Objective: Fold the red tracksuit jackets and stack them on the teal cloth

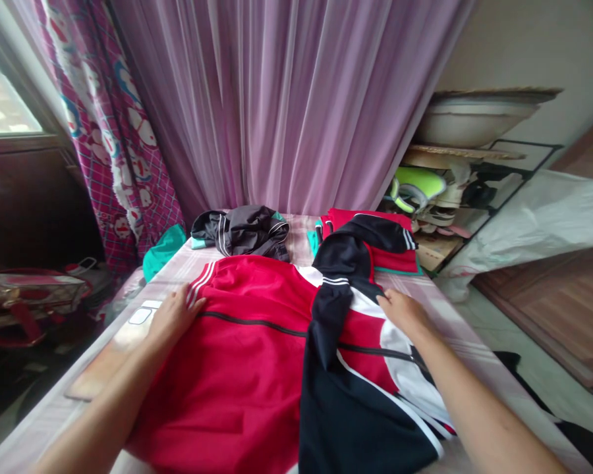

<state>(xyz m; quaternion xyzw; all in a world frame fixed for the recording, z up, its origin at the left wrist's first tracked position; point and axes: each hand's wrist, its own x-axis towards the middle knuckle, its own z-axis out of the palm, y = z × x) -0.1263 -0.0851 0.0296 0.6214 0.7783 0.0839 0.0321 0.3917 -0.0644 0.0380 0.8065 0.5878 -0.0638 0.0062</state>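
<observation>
The red, black and white jacket (242,368) lies sideways across the table (454,322), its hem to the left, running out of view at the near side. The left hand (178,313) grasps the striped hem, close to the table's left edge; the right hand (400,309) pinches the jacket near the shoulder. A strip of tabletop runs between the jacket and the right edge; another, narrower, lies on the left, where the phone (111,352) sits partly behind the left forearm. At the far edge, by the purple curtain (277,99), a gap separates the crumpled dark clothes (250,230) from the folded stack (395,263).

Counted: one jacket with two black sleeves, one folded over its front, the other reaching onto the stack; one phone; one crumpled heap; one stack, its layers too overlapped to count; one teal cloth (164,253) at the left edge.
</observation>
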